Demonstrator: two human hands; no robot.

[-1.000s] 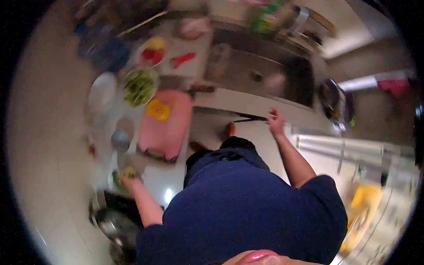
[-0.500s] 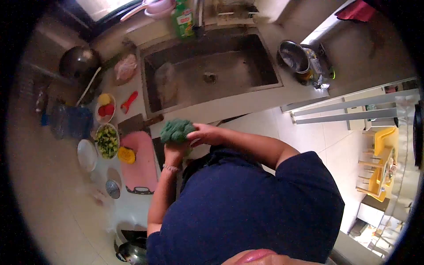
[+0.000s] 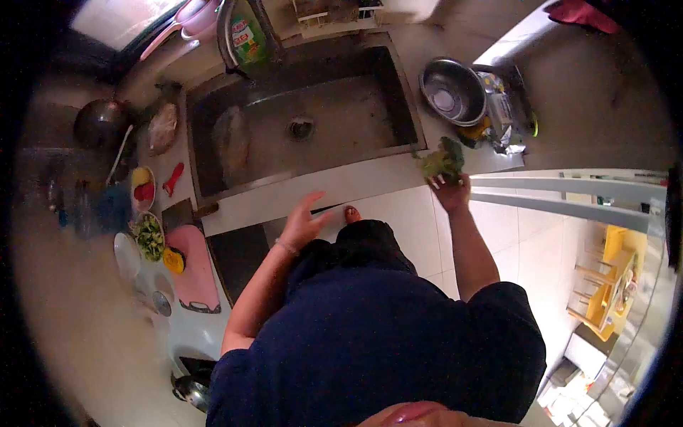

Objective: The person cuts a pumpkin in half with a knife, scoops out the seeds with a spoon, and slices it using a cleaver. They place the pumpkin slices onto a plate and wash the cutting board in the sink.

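Observation:
My right hand (image 3: 452,192) is closed round a head of broccoli (image 3: 442,160), held out at the counter's right front edge. Just beyond the broccoli stands a metal bowl (image 3: 453,91). My left hand (image 3: 304,222) hangs in front of the counter's front edge with its fingers apart and nothing in them. The sink (image 3: 313,160) lies ahead of both hands, and a clear plastic bag (image 3: 233,146) rests in its left part.
At left are a pink cutting board (image 3: 196,274), a yellow squash piece (image 3: 173,260), a bowl of chopped green vegetables (image 3: 148,237), a red peeler (image 3: 173,179) and a white plate (image 3: 127,256). A green detergent bottle (image 3: 245,41) stands behind the sink.
The broccoli has gone from between both hands to the far right in my right hand. My left hand has let go of it. The view has shifted too.

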